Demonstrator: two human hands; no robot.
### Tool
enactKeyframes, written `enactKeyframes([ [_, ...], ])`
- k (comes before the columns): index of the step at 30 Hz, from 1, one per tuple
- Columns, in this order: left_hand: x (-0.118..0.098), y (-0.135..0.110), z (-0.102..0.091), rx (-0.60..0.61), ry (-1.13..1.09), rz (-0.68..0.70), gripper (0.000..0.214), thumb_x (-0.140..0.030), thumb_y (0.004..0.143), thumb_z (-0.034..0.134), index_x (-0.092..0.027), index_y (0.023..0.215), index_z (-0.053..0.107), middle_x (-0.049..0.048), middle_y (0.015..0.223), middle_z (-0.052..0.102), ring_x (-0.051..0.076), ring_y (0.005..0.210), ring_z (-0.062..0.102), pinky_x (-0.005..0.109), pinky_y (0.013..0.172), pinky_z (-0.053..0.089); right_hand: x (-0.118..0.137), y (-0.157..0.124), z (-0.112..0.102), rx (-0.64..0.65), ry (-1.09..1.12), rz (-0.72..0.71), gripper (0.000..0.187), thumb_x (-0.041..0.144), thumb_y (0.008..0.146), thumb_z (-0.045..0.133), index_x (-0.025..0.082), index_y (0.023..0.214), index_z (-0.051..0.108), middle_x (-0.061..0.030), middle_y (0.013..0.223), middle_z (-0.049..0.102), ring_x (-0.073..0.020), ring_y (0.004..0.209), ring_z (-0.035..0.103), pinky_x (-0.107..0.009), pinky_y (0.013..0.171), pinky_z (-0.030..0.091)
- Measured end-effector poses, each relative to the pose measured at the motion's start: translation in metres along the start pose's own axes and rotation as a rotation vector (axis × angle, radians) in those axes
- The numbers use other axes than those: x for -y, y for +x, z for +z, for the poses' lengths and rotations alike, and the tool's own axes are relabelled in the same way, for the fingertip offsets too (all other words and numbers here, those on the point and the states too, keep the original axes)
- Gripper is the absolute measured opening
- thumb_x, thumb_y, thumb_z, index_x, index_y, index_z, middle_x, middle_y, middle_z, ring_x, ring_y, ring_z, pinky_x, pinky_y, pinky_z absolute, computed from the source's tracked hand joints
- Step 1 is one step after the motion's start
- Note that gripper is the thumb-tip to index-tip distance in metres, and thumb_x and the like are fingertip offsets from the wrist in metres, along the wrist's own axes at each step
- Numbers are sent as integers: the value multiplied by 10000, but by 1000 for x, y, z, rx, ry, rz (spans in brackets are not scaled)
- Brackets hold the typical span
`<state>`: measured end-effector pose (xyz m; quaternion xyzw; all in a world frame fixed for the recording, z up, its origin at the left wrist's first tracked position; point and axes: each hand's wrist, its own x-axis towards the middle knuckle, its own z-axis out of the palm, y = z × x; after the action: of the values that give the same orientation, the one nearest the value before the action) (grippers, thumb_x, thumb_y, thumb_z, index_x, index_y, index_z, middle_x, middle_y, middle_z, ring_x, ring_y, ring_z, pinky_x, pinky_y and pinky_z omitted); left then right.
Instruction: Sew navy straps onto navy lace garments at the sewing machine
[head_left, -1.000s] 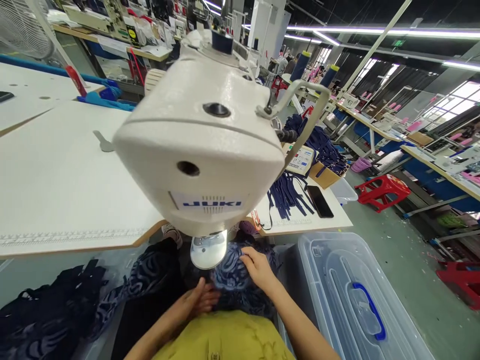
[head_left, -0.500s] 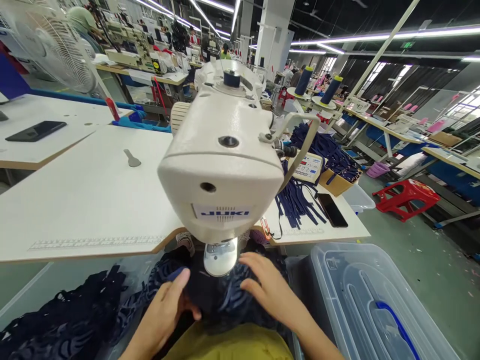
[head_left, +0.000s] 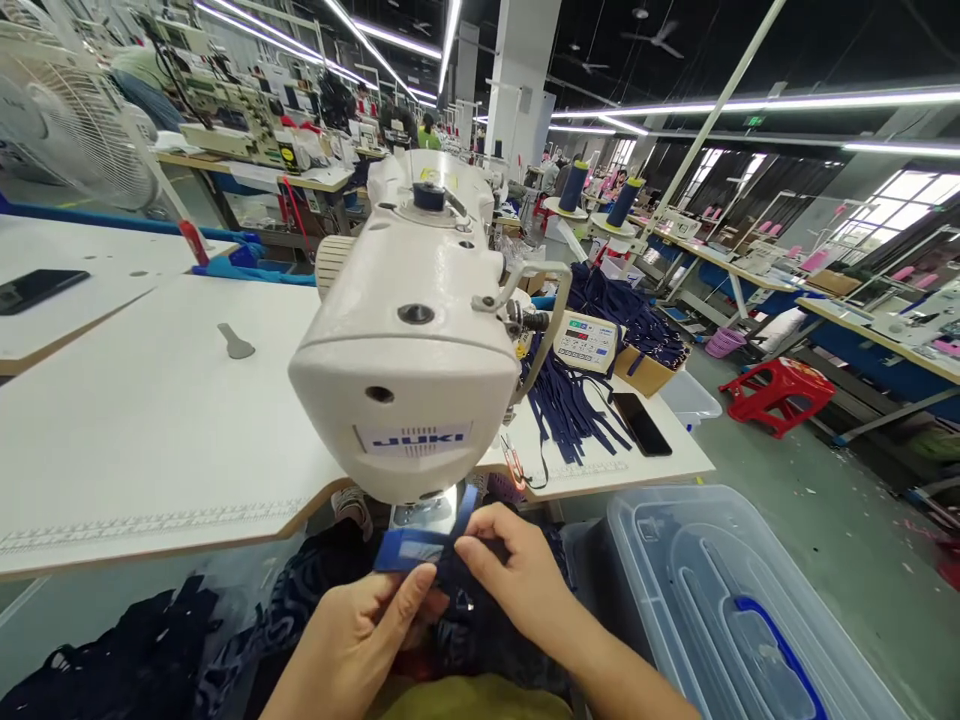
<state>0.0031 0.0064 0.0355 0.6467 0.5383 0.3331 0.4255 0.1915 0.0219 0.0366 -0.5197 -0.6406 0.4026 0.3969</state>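
Note:
A white JUKI sewing machine [head_left: 409,330] fills the middle of the view, its head pointing at me. Just below its front, my left hand [head_left: 360,640] and my right hand [head_left: 517,575] both pinch a blue strap [head_left: 420,545] that loops up toward the machine. Under my hands lies dark blue patterned fabric [head_left: 300,590], partly hidden by my arms. Both hands are closed on the strap, thumbs pressing it from the near side.
The white table [head_left: 150,420] spreads left. Navy straps [head_left: 574,400], a control panel [head_left: 586,342], a phone [head_left: 643,424] and small scissors [head_left: 513,464] lie to the right. A clear lidded bin [head_left: 712,600] stands at lower right. A fan [head_left: 67,110] and red stools [head_left: 776,390] stand farther off.
My hands were resting flat on the dark fabric under the machine; now both have lifted and pinch a blue strap in front of it. The view has tilted up slightly.

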Motion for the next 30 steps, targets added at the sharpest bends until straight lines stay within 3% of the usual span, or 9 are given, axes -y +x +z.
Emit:
enactKeyframes([
  [3,6,0,-7,-151,371,436,288,-399,896,483,-228,772,679,-41,633,666,90,548,609,151,541,476,-3,13,-1,3,-77,27,131,321,862,563,204,806,581,58,644,483,-100,597,443,-212,580,348],
  [5,7,4,-12,-310,635,763,172,-308,874,553,-220,964,670,-9,842,711,111,752,655,188,762,489,-7,19,1,25,-103,20,117,302,864,556,204,801,565,61,646,487,-98,602,450,-215,598,349],
  [8,12,15,-14,-351,912,1007,332,-232,863,574,-142,1182,582,76,1130,673,183,1087,597,310,1032,373,-13,25,3,78,-65,10,79,280,859,560,206,857,532,57,696,526,-102,633,482,-218,623,366],
  [11,25,25,-11,-349,998,1026,277,-225,874,549,-120,1126,598,104,1186,653,202,1150,566,342,1046,346,-17,28,3,64,23,-18,127,272,887,520,204,990,487,37,764,545,-115,687,509,-228,658,400],
  [16,42,26,-2,-490,1028,1000,286,-235,868,557,-166,1142,604,112,1193,654,169,1052,625,360,1070,259,-20,28,-1,0,-57,-204,264,197,914,460,207,1173,506,-32,980,565,-152,894,524,-282,846,418],
  [22,36,17,14,-594,861,742,318,-285,928,477,-268,1233,568,54,1224,640,159,1041,635,354,1046,259,-16,37,0,41,-150,-303,311,158,918,462,230,1199,573,-59,1057,529,-171,1007,512,-309,922,420],
  [30,34,13,19,-610,873,679,413,-320,910,514,-283,1321,488,53,1256,616,182,1073,620,350,1007,287,-16,46,6,54,-175,-313,259,171,924,465,225,1132,611,-64,1064,501,-179,1047,512,-320,955,415],
])
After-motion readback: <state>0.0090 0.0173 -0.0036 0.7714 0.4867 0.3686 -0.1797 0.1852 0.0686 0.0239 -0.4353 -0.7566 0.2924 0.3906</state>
